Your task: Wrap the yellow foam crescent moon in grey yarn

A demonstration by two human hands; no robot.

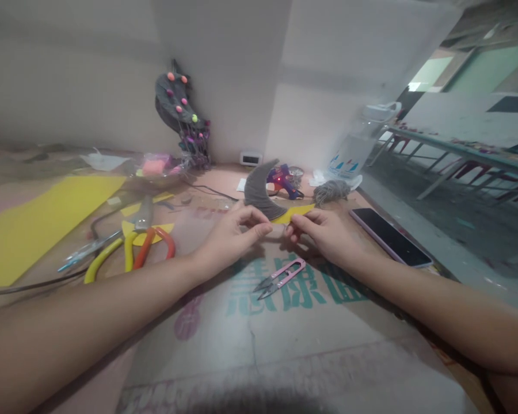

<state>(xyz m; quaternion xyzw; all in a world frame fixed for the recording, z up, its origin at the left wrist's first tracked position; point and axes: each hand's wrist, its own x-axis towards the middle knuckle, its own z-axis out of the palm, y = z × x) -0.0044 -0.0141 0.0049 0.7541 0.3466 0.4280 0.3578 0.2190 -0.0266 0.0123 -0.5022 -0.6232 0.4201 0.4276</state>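
Observation:
My left hand [244, 230] and my right hand [317, 230] face each other above the printed sheet, fingertips pinched. Between the fingertips a thin strand seems to run, too faint to name. Just behind them stands a grey yarn-covered crescent moon [259, 190], with a piece of yellow sheet [291, 215] at its foot. Below the hands lie thread snips [280, 279] with pink handles, blades toward the lower left. A ball of grey yarn [331, 192] rests behind my right hand.
Pliers with orange handles [143, 247], yellow-handled pliers [107, 259] and a yellow sheet [47, 230] lie left. A glue gun [285, 181] with a red light, a bottle [354, 144] and a decorated crescent [172, 103] stand behind. A phone [391, 236] lies right.

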